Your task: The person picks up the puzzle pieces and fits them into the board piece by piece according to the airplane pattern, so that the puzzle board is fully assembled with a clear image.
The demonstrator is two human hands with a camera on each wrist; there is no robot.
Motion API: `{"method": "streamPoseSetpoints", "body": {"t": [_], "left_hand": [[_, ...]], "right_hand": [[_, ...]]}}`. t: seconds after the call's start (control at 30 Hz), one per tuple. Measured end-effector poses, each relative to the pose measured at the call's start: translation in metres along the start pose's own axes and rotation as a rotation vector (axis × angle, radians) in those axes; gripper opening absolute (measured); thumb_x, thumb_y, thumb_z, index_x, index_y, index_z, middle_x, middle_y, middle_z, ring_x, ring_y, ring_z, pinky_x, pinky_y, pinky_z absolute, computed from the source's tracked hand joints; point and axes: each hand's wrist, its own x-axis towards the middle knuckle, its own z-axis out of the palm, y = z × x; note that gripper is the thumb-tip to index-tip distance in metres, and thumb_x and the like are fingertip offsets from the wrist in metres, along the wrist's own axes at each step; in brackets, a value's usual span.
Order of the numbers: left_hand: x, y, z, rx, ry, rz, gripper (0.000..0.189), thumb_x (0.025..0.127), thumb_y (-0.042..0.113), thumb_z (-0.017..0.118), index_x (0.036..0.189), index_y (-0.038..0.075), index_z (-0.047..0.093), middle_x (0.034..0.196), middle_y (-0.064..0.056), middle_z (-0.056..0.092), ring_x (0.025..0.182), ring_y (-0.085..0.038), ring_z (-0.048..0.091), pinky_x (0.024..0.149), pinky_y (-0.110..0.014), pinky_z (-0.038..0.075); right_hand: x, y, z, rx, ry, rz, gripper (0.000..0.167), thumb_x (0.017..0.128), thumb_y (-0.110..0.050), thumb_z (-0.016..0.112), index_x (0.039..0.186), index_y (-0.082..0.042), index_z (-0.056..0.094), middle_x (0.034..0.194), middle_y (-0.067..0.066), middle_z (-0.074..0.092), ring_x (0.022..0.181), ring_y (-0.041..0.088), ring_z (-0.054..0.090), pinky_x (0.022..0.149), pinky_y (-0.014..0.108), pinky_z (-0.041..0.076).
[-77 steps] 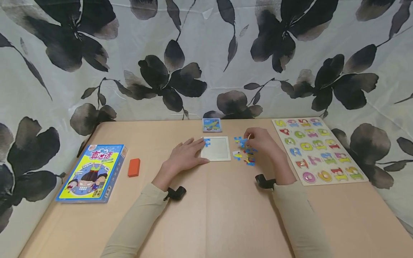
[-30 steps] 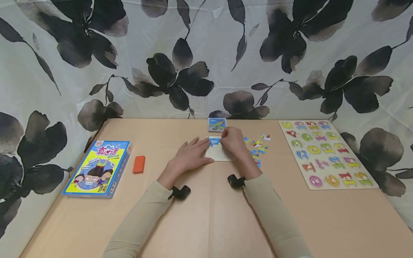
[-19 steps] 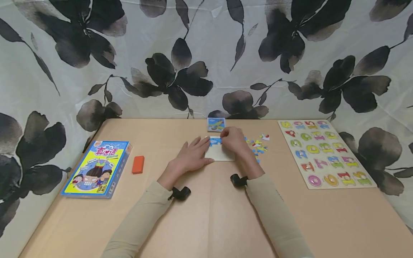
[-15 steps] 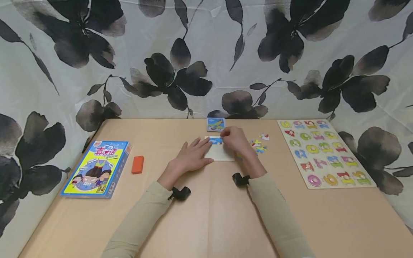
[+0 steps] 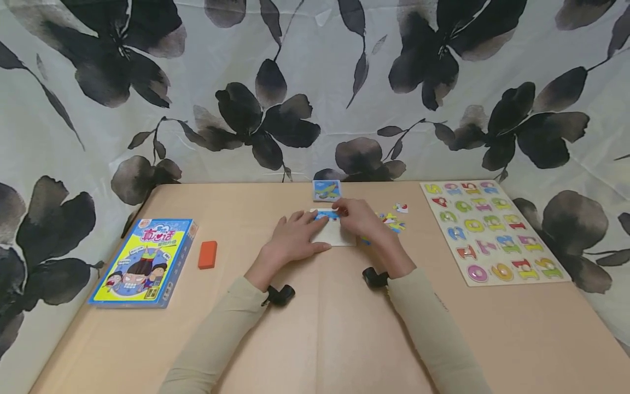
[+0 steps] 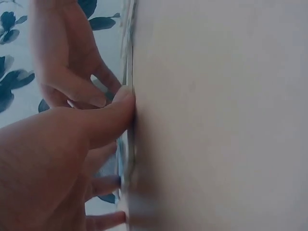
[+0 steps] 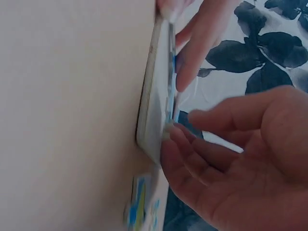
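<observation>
A small white puzzle tray (image 5: 336, 237) lies on the table with joined blue pieces (image 5: 331, 214) along its far edge. My left hand (image 5: 295, 236) rests on the tray's left side, fingers spread. Its thumb lies at the near edge and its index finger reaches onto the blue pieces. At the tray's far right part, the fingertips of my right hand (image 5: 361, 219) pinch a thin puzzle piece (image 7: 177, 103), mostly hidden by the fingers. Loose puzzle pieces (image 5: 392, 220) lie right of the tray, partly behind the right hand.
Behind the tray is a blue picture card (image 5: 327, 190). On the left are a blue-and-yellow box (image 5: 140, 264) and an orange block (image 5: 207, 255). A colourful number board (image 5: 492, 232) lies on the right. A floral cloth (image 5: 275, 33) hangs behind the table.
My right hand has moved left from the loose pieces to the tray's far side. More blue pieces show in the tray. My left index finger has slid right over them.
</observation>
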Motion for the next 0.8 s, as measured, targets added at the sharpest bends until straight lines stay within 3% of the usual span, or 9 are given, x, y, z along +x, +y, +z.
{"method": "streamPoseSetpoints", "body": {"t": [0.1, 0.23, 0.5, 0.63, 0.8], "left_hand": [[0.004, 0.005, 0.000, 0.023, -0.011, -0.010, 0.073, 0.092, 0.067, 0.052, 0.155, 0.033, 0.035, 0.160, -0.005, 0.034, 0.145, -0.036, 0.034, 0.109, -0.063, 0.034], [0.006, 0.007, 0.000, 0.046, -0.017, -0.042, 0.073, 0.092, 0.068, 0.053, 0.154, 0.035, 0.035, 0.160, -0.004, 0.034, 0.144, -0.034, 0.034, 0.108, -0.060, 0.035], [0.002, 0.006, 0.000, 0.025, -0.031, -0.022, 0.073, 0.092, 0.067, 0.052, 0.155, 0.033, 0.035, 0.161, -0.005, 0.034, 0.147, -0.036, 0.031, 0.110, -0.062, 0.033], [0.002, 0.005, 0.001, 0.035, -0.022, -0.027, 0.073, 0.092, 0.067, 0.051, 0.155, 0.033, 0.035, 0.161, -0.004, 0.033, 0.146, -0.035, 0.032, 0.109, -0.061, 0.034], [0.004, 0.004, 0.001, 0.038, -0.008, -0.035, 0.074, 0.091, 0.068, 0.052, 0.154, 0.033, 0.036, 0.161, -0.004, 0.033, 0.144, -0.034, 0.034, 0.108, -0.060, 0.037]], "right_hand": [[-0.012, 0.004, -0.003, -0.021, -0.080, -0.021, 0.049, 0.086, -0.001, 0.049, 0.133, -0.007, 0.061, 0.121, 0.013, 0.066, 0.101, 0.027, 0.058, 0.086, 0.037, 0.050], [-0.023, 0.011, -0.005, 0.038, -0.150, -0.033, 0.051, 0.088, -0.002, 0.049, 0.137, -0.007, 0.058, 0.126, 0.012, 0.064, 0.099, 0.026, 0.056, 0.079, 0.033, 0.046], [-0.023, 0.025, -0.003, 0.176, -0.139, 0.009, 0.043, 0.094, -0.009, 0.053, 0.136, -0.013, 0.061, 0.142, 0.007, 0.058, 0.121, 0.028, 0.057, 0.098, 0.042, 0.048], [-0.023, 0.026, -0.014, 0.249, -0.180, -0.002, 0.044, 0.095, -0.009, 0.056, 0.138, -0.010, 0.057, 0.142, 0.011, 0.057, 0.122, 0.029, 0.057, 0.099, 0.043, 0.050], [-0.026, 0.035, -0.038, 0.273, -0.046, -0.017, 0.042, 0.094, -0.002, 0.058, 0.136, -0.003, 0.057, 0.129, 0.017, 0.065, 0.119, 0.032, 0.061, 0.097, 0.045, 0.052]]}}
